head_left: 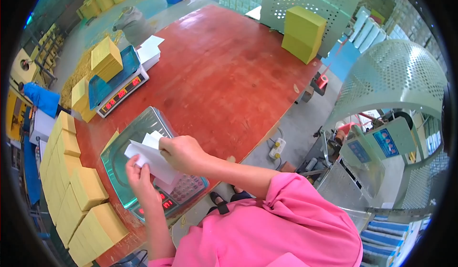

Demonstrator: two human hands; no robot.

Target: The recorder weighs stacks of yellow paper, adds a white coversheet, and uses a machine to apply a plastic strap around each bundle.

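White paper sheets [161, 166], fanned apart at the top, are held at an angle over a digital scale [164, 119] with a teal tray and a keypad. My left hand [142, 180] pinches their lower left side between thumb and fingers. My right hand [185, 155] is closed on their upper right side, its fingertips partly hidden. The sheets cover part of the tray and the keypad's upper end. Red digits glow on the scale's display beside my left wrist.
Stacks of yellow paper [88, 188] line the table's left edge. Farther back, a second scale [125, 91] carries a yellow stack [106, 58], with white paper [149, 52] beside it. A tall yellow stack [304, 34] stands at the red table's [229, 71] far right corner. A machine [372, 148] with a perforated guard is at right.
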